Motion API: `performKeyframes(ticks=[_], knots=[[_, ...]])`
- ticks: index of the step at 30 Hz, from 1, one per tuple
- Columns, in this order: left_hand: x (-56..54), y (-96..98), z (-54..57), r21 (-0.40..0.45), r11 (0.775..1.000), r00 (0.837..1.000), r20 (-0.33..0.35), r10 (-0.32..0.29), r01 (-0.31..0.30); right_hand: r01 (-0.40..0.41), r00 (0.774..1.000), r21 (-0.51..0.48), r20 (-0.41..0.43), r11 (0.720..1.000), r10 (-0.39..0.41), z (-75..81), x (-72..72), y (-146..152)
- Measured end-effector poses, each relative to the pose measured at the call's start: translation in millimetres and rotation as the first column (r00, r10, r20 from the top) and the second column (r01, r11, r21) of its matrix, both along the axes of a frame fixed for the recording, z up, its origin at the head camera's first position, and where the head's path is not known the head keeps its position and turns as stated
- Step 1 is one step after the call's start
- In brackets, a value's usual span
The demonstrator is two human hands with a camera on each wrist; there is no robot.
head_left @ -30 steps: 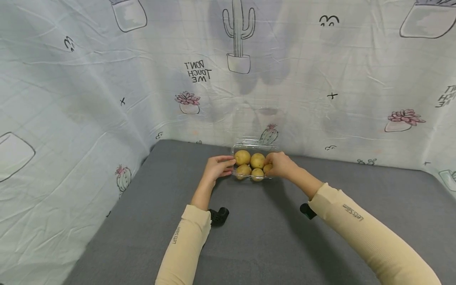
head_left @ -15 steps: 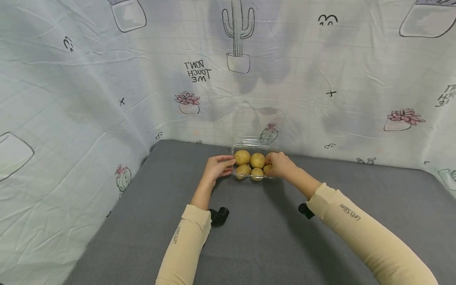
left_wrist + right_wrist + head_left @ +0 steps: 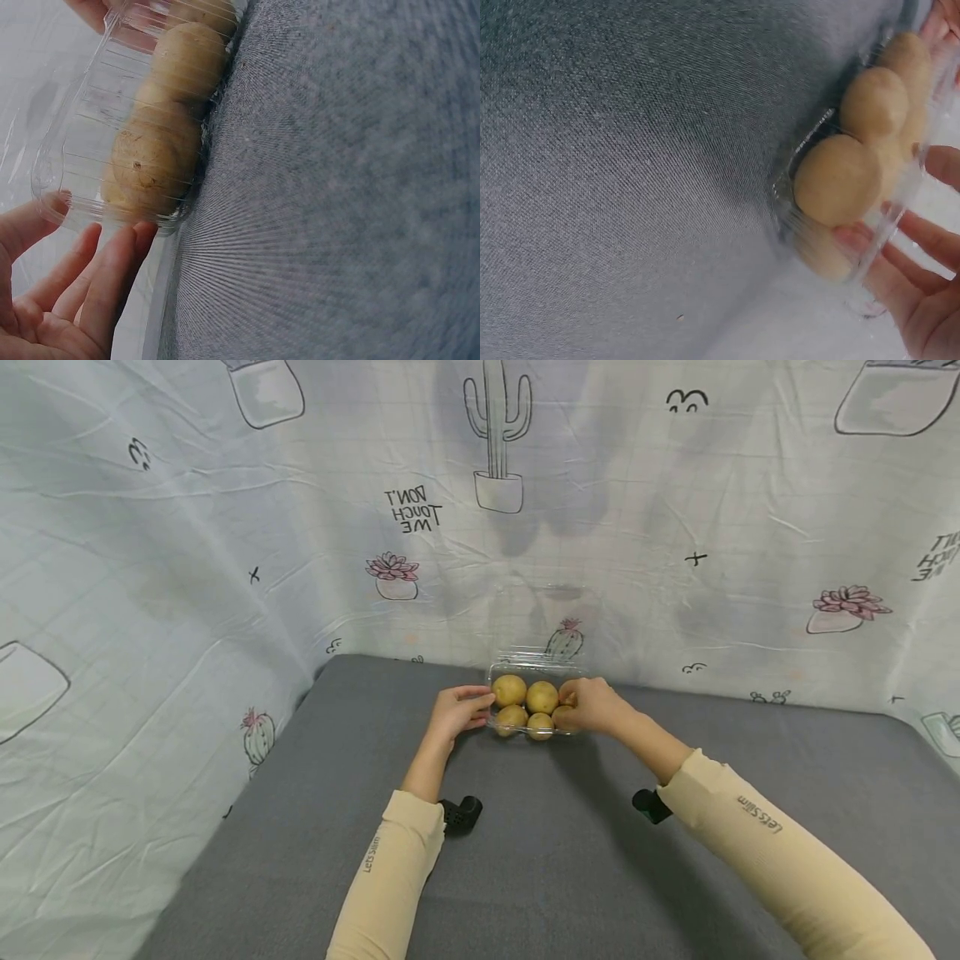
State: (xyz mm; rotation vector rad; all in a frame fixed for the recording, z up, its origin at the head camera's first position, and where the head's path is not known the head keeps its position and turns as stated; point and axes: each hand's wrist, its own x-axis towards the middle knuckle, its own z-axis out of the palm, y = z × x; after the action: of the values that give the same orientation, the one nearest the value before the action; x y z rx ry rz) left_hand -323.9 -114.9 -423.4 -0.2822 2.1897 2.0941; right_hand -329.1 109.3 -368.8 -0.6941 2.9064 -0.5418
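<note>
A clear plastic clamshell box [image 3: 498,670] stands at the far side of the table with its lid [image 3: 536,597] raised. Several potatoes [image 3: 542,697] lie in it in two rows. At the box's left end is my left hand [image 3: 453,712], its nearly straight fingers [image 3: 90,244] touching the end wall and rim. My right hand [image 3: 597,706] reaches over the right end. In the right wrist view, its fingers [image 3: 928,232] are spread at the rim, and one reaches a potato [image 3: 821,259] in the corner. Part of the right-end potatoes is hidden by this hand.
Under the box lies a grey cloth-covered table [image 3: 525,877]. A pale printed curtain [image 3: 637,527] hangs close behind the box and along the left side. Black wrist devices [image 3: 462,814] show at both forearms.
My right hand has shifted slightly, and more of the front-right potato shows beneath it. The left hand stays at the box's left end.
</note>
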Motion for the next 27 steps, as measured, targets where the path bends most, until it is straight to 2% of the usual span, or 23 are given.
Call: performKeyframes(ticks=[5,10,15,21,24,27], knots=[[-1.0,-0.3,3.2,-0.008,1.000,1.000,-0.010,0.010,-0.010,0.037,0.998,-0.150,-0.043,0.988,-0.044,4.5,-4.4,6],[-1.3,-1.0,4.4,-0.018,1.000,1.000,-0.010,0.015,-0.015,0.118,0.986,-0.276,-0.078,0.954,-0.144,3.5,-6.5,10],[-1.1,-1.3,4.5,-0.080,0.997,1.000,-0.004,0.019,-0.019,0.172,0.967,-0.391,-0.108,0.904,-0.231,4.3,-11.1,16],[-1.2,-0.8,7.7,-0.119,0.993,0.999,-0.050,-0.015,0.009,0.231,0.949,-0.516,-0.066,0.825,-0.307,6.8,-22.4,32],[-1.2,-1.0,10.6,-0.139,0.990,0.997,-0.076,-0.020,0.009,0.244,0.948,-0.523,-0.048,0.816,-0.314,7.3,-27.0,38],[-4.8,0.1,15.6,-0.159,0.987,0.996,-0.087,-0.021,0.007,0.243,0.955,-0.493,-0.032,0.835,-0.296,8.9,-29.1,41]])
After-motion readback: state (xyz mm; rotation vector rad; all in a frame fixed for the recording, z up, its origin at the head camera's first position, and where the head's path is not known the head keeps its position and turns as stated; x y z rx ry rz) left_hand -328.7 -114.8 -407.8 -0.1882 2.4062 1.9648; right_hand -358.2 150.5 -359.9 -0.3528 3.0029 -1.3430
